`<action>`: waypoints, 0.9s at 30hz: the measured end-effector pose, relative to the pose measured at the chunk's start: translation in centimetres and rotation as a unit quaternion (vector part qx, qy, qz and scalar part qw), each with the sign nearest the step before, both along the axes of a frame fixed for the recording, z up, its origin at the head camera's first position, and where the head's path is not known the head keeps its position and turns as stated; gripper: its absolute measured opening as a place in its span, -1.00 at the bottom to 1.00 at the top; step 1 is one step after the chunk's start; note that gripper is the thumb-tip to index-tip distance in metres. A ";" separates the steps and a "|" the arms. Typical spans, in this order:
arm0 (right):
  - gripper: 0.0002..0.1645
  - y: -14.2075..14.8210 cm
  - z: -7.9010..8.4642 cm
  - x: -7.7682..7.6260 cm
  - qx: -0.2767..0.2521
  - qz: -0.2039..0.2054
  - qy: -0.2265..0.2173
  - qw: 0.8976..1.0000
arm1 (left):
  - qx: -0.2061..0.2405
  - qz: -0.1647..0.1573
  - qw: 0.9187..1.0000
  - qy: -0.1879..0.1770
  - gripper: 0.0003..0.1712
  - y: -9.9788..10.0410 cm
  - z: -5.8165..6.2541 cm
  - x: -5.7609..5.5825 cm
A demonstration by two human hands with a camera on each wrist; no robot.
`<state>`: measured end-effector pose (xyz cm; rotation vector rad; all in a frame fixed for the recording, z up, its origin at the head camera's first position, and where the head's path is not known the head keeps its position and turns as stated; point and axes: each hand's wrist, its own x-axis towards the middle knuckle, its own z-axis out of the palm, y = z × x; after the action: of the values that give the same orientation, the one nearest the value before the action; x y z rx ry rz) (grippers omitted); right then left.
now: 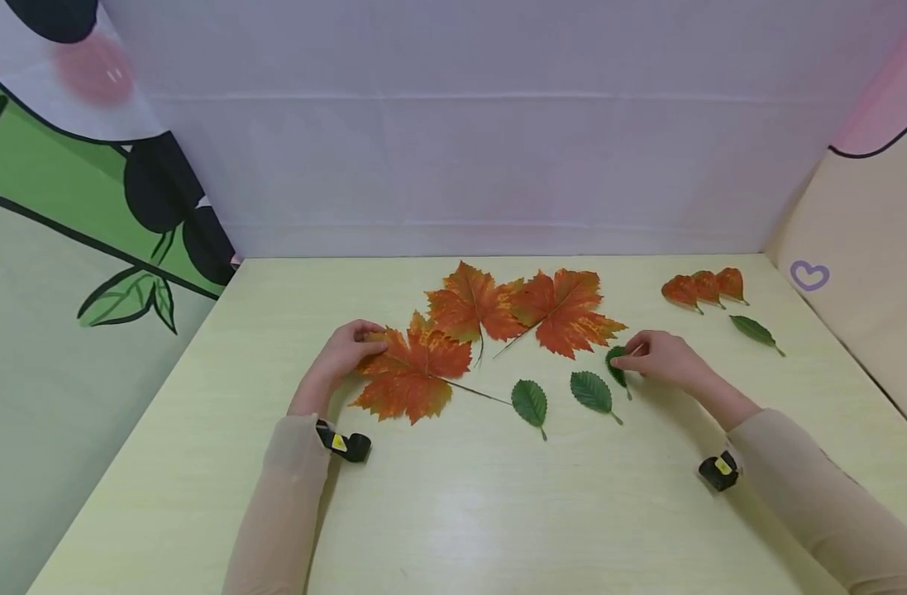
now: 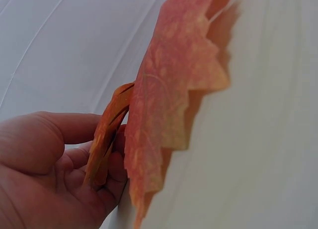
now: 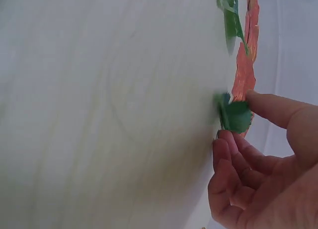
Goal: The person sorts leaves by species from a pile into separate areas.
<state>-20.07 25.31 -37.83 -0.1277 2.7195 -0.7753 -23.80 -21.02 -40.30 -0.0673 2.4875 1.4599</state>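
At the left, my left hand (image 1: 350, 345) pinches the outer edge of an orange maple leaf (image 1: 416, 376), whose stem points right. Up close in the left wrist view, the thumb and fingers (image 2: 117, 169) lie on either side of a folded leaf lobe. On the right, my right hand (image 1: 657, 357) pinches the edge of a small green leaf (image 1: 617, 364). The thumb and fingertips bracket that green leaf (image 3: 238, 117) in the right wrist view. Two more green leaves, one (image 1: 530, 403) near the maple stem and another (image 1: 591, 391), lie left of it.
Two overlapping orange maple leaves (image 1: 468, 302) (image 1: 570, 310) lie at the back middle of the table (image 1: 453, 512). Toward the back right lie a row of three small orange leaves (image 1: 704, 287) and a single green leaf (image 1: 753, 330). A pale cloth (image 1: 483, 165) hangs behind the table.
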 end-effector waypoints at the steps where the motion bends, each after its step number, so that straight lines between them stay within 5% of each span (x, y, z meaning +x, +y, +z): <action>1: -0.41 -0.1 0.0 0.0 0.003 0.000 0.002 1.000 | 0.000 0.000 1.000 0.001 -0.57 0.0 0.0 0.0; 14: -0.65 0.1 0.0 -0.1 0.006 0.015 0.031 0.999 | 0.003 -0.001 1.000 0.007 -0.57 0.1 0.2 -0.2; 27: -0.59 6.8 0.4 -1.0 0.042 -0.041 0.080 0.995 | 0.000 0.004 1.000 0.001 -0.56 0.1 -0.1 0.1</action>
<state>-21.03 32.15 -37.40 -0.0609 2.9215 -0.6984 -23.72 -20.90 -40.40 -0.0757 2.4922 1.4635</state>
